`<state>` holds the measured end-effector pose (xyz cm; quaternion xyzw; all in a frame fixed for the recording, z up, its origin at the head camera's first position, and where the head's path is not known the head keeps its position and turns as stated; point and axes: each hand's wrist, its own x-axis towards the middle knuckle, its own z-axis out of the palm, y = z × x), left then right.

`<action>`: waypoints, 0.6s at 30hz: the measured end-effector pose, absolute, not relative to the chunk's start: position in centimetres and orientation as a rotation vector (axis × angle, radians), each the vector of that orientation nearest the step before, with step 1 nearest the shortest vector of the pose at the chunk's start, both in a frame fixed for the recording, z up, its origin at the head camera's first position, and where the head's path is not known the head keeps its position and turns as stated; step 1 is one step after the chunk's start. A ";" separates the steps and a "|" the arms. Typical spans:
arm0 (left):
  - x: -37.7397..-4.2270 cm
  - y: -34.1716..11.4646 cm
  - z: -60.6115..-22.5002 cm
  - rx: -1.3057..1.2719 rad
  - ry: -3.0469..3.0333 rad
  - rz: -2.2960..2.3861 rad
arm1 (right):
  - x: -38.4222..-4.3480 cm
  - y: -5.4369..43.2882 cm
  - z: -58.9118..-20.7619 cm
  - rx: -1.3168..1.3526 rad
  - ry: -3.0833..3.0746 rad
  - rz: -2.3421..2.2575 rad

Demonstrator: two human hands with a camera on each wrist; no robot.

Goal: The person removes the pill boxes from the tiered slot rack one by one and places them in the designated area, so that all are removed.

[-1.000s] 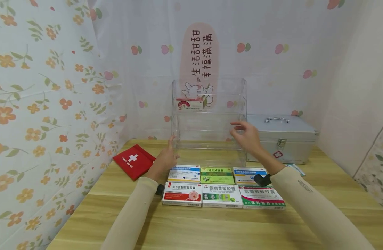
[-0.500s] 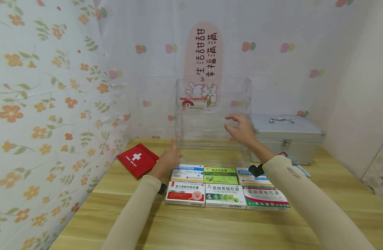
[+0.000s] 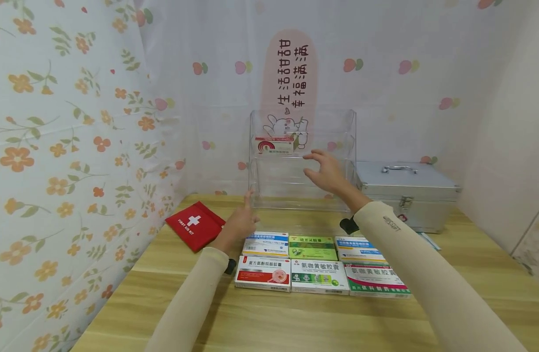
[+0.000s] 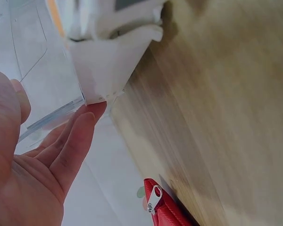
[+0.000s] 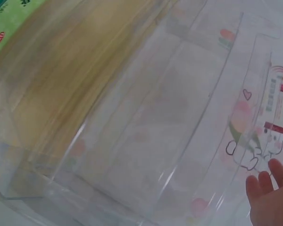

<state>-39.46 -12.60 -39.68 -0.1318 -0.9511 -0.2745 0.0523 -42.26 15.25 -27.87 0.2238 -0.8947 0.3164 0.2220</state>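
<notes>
A clear tiered acrylic rack (image 3: 269,171) stands at the back of the table. On one of its upper tiers sits a white and red medicine box (image 3: 274,145), toward the left. My right hand (image 3: 330,173) is raised in front of the rack, right of that box, thumb and forefinger apart with nothing between them. By the rack's lower left side is my left hand (image 3: 240,222), its forefinger pointing up. In the left wrist view its fingers (image 4: 75,146) lie by the clear edge, beneath the white end of a medicine box (image 4: 106,70).
Two rows of medicine boxes lie before the rack, among them a green box (image 3: 312,248) and a red and white box (image 3: 263,274). A red first aid pouch (image 3: 194,226) lies left. At right stands a silver metal case (image 3: 406,190), beside the rack.
My right hand has moved left and up across the rack's front, toward the box on the tier. My left hand stays by the rack's left side. The head view has shifted slightly.
</notes>
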 end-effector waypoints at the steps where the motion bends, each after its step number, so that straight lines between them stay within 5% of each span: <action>1: -39.5 -12.6 -39.7 -0.400 -2.892 -0.832 | -42.4 15.1 -27.7 0.628 -2.482 0.862; 18: -39.2 -12.7 -39.4 -0.388 -2.918 -0.860 | -45.1 12.3 -25.5 0.718 -2.634 0.749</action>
